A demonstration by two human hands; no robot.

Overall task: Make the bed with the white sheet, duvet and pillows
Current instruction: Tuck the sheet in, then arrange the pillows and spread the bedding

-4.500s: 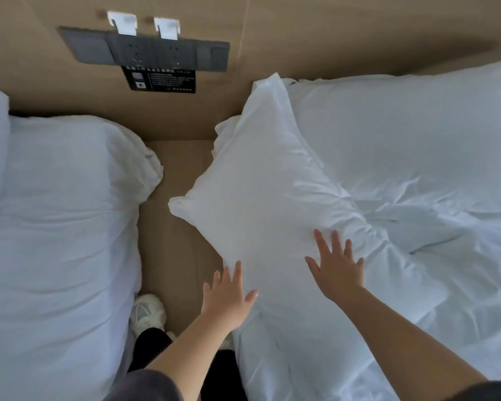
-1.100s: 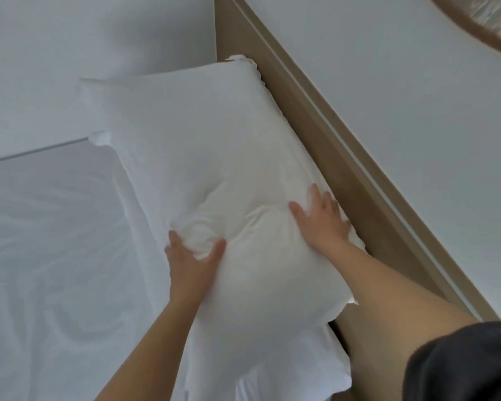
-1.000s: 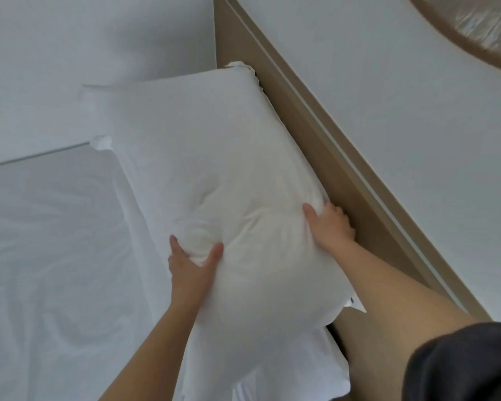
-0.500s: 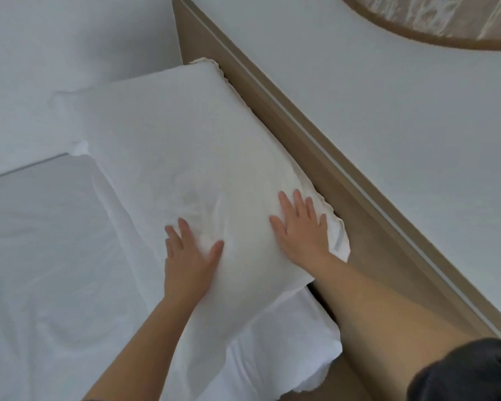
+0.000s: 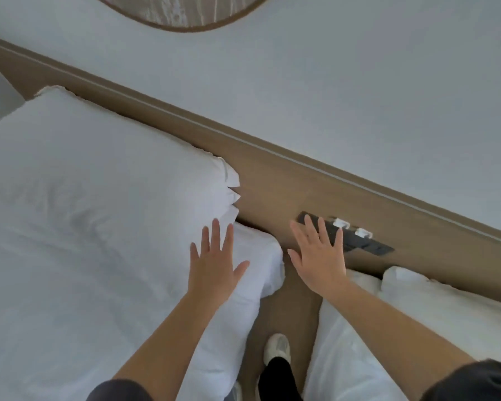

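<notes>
A white pillow [image 5: 99,175] lies flat at the head of the left bed, against the wooden headboard [image 5: 272,180]. Below it the white sheet [image 5: 70,299] covers the mattress, whose corner [image 5: 261,256] is rounded. My left hand [image 5: 214,264] hovers over that corner with fingers spread and straight, holding nothing. My right hand [image 5: 318,256] is raised over the gap between the two beds, fingers also spread, holding nothing. White bedding [image 5: 402,319] of a second bed lies at the lower right.
A dark switch panel [image 5: 356,240] with two white plugs is fixed to the headboard behind my right hand. A narrow wooden floor strip [image 5: 289,314] runs between the beds, with my white shoe [image 5: 275,347] on it. A round framed object [image 5: 182,13] hangs on the white wall.
Both hands have lifted off the pillow and moved right, toward the bed's corner and the gap. The pillow now lies flat at the headboard. My view has swung right.
</notes>
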